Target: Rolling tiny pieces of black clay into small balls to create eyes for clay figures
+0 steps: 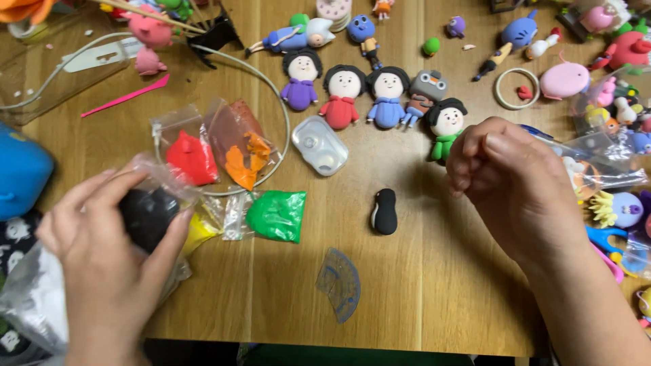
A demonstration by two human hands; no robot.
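My left hand (102,251) grips a clear plastic bag holding black clay (146,215) at the table's left front. My right hand (505,176) hovers at the right with its fingers curled in; whether it holds a bit of clay is hidden. Between the hands a small black clay body with a white side (385,211) lies on the wooden table (420,291). Bags of red clay (192,157), orange clay (241,159), green clay (277,215) and yellow clay (200,232) lie beside my left hand.
A row of clay dolls (344,95) stands at the back centre, one in green (445,129) near my right hand. A clear mould case (319,145) and a small protractor-like tool (341,283) lie mid-table. Many clay figures crowd the right edge and back.
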